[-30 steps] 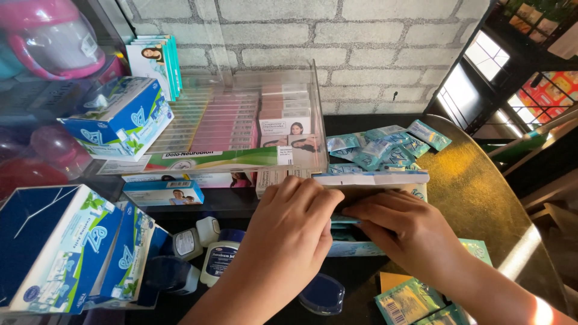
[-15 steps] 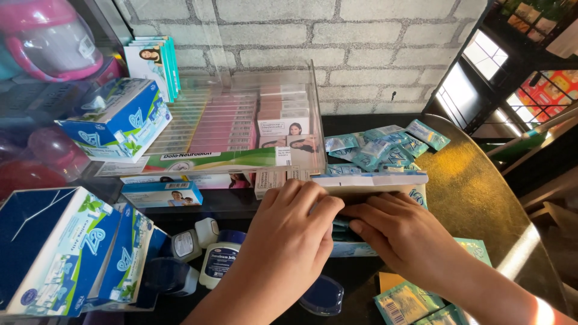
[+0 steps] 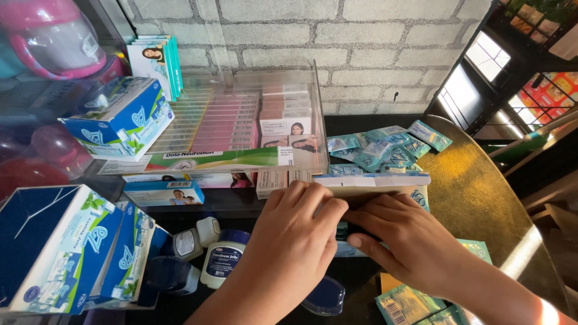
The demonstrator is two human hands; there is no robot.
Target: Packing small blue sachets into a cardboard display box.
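My left hand [image 3: 292, 238] and my right hand [image 3: 400, 235] meet at the middle of the counter, both gripping a flat white and blue cardboard box [image 3: 376, 180] by its near edge. The left fingers curl over the box's left part, and the right fingers press under and against its dark open side. Behind the box lies a pile of small teal sachets [image 3: 385, 147]. What is inside the box is hidden by my fingers.
A clear plastic display case [image 3: 241, 120] holds pink and white packets at the back. Blue and white cartons [image 3: 72, 247] stand at the left, small jars [image 3: 220, 253] sit near my left wrist, more teal sachets [image 3: 415, 304] lie at the bottom right on the dark counter [image 3: 481, 198].
Both hands have stayed on the box; it has lifted and shifted slightly, with the fingers drawing closer together over its near edge.
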